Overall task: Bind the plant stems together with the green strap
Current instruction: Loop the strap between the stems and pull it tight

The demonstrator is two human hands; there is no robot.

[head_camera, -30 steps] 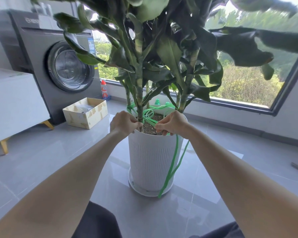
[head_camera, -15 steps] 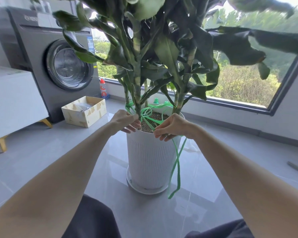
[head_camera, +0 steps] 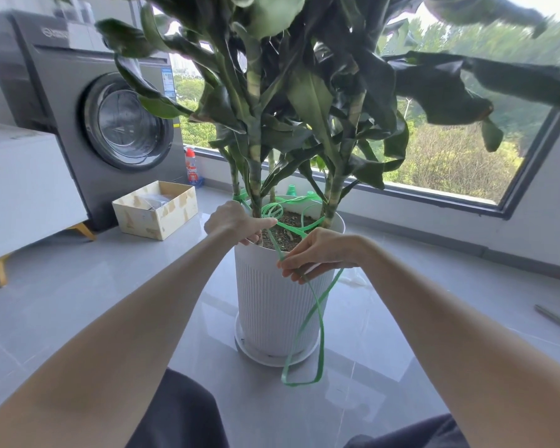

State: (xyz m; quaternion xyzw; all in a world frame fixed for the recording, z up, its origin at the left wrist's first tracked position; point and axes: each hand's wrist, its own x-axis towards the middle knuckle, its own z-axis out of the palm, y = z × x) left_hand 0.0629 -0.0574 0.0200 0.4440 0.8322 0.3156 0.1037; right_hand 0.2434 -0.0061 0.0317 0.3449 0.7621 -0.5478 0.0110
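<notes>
Right hand [head_camera: 317, 253] pinches the green strap [head_camera: 291, 229]; left hand [head_camera: 235, 223] by the stems [head_camera: 255, 176], its grip hidden

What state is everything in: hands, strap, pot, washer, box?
Left hand, touching the strap by the stems; grip unclear.
Right hand, pinching the strap.
Strap, slack round the stems, tail hanging beside the pot.
Pot, upright on its saucer.
Washer door, shut.
Box, open-topped.
</notes>
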